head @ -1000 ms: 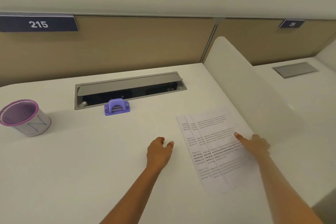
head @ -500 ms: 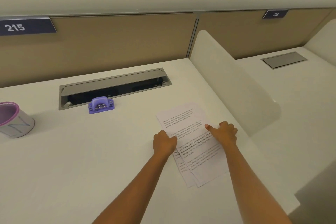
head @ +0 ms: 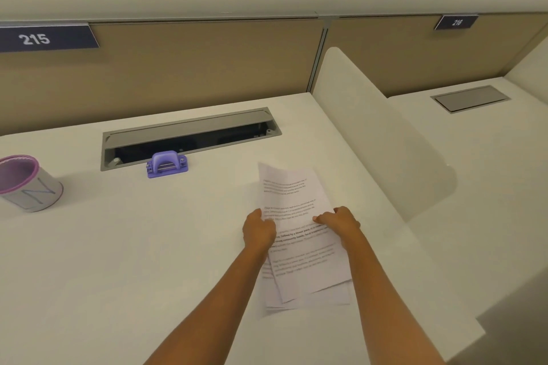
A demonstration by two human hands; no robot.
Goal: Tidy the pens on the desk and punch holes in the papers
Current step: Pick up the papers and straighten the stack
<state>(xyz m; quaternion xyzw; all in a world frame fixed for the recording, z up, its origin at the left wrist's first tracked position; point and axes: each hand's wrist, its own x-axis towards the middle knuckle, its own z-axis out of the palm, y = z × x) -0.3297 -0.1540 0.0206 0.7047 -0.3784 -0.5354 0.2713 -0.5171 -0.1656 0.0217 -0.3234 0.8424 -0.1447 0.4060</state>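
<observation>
A: Across the white worktop, largest first. What's cut off or unclear?

B: Left edge crops the pen cup, purple rim, grey wall with a scrawled mark. Inside looks dim; can't tell any contents. Cable tray recessed at the back, flap raised, interior dark and unreadable. Side divider stands right of the papers.

A: Papers?

B: Papers lie right of centre, near the divider. Several printed sheets, fanned unevenly at the near end, far corner lifted a little. Long axis runs away from the person, leaning slightly left at the far end. Text too blurred to read. Exact sheet count unclear.

A: Hands?

B: Left hand curled over the stack's left edge, fingers closed onto it. Right hand closed on the right edge, thumb on top. Both forearms hide parts of the near sheets.

A: Smallest?

B: Purple hole punch, touching the tray's front lip, well apart from the papers, long side along the tray.
</observation>
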